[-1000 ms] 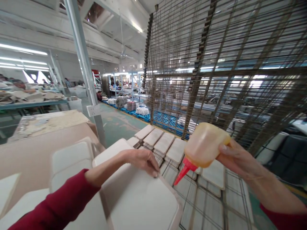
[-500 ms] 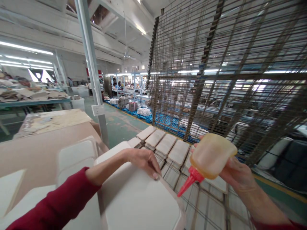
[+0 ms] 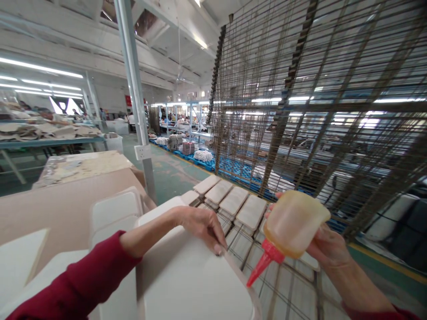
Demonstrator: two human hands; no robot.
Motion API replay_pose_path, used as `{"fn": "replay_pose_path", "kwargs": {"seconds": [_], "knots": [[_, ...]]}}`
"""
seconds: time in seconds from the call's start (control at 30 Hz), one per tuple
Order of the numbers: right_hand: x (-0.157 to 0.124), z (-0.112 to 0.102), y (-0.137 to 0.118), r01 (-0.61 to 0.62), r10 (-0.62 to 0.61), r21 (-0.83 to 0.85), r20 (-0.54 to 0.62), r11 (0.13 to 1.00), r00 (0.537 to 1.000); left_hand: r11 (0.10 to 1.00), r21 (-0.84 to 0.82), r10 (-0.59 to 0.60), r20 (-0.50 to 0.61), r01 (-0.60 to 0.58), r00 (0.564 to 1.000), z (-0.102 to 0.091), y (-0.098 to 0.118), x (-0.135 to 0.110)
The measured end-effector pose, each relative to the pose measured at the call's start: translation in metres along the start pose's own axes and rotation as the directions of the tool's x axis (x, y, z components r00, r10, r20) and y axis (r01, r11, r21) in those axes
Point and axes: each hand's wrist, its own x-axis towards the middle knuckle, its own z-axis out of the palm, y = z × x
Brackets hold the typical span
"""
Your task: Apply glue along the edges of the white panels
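My left hand (image 3: 203, 226) reaches over a white rounded-corner panel (image 3: 196, 280), its fingers closed on the panel's upper right edge. A paler, beige border runs along that edge. In my right hand (image 3: 328, 244) is a yellowish squeeze bottle (image 3: 296, 224), tipped nozzle-down. Its red nozzle (image 3: 262, 266) points down and left, with the tip at the panel's right edge; I cannot tell whether it touches. My right fingers wrap behind the bottle and are partly hidden.
Similar white panels (image 3: 251, 211) lie in rows on a wire rack to the right. Raised wire racks (image 3: 283, 93) tower behind them. More white panels (image 3: 115, 204) lean at the left beside a pinkish-beige board (image 3: 73, 195). A metal post (image 3: 133, 80) with a socket box stands beyond.
The bottle has moved slightly down, bringing the nozzle tip lower along the panel's edge. My left hand keeps its hold. The whole view has shifted a little.
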Motion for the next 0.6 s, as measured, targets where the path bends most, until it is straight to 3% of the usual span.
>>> {"fn": "replay_pose_path", "kwargs": {"seconds": [0.13, 0.27, 0.43, 0.6], "knots": [[0.001, -0.006, 0.000, -0.036, 0.035, -0.018, -0.002, 0.999, 0.999, 1.000, 0.000, 0.016, -0.002, -0.016, 1.000, 0.003, 0.001, 0.000], [0.001, -0.017, 0.004, -0.037, 0.035, 0.020, 0.116, 0.999, 0.993, 1.000, -0.009, 0.016, 0.004, -0.016, 1.000, 0.005, 0.004, 0.000], [-0.001, -0.029, 0.012, -0.011, 0.013, -0.021, 0.121, 1.000, 0.993, 0.999, -0.038, 0.032, 0.011, -0.031, 0.999, 0.008, 0.003, 0.002], [-0.001, -0.048, 0.019, 0.000, 0.019, -0.089, 0.214, 0.996, 0.977, 0.997, -0.076, 0.027, 0.024, -0.025, 0.999, 0.009, 0.000, 0.006]]}}
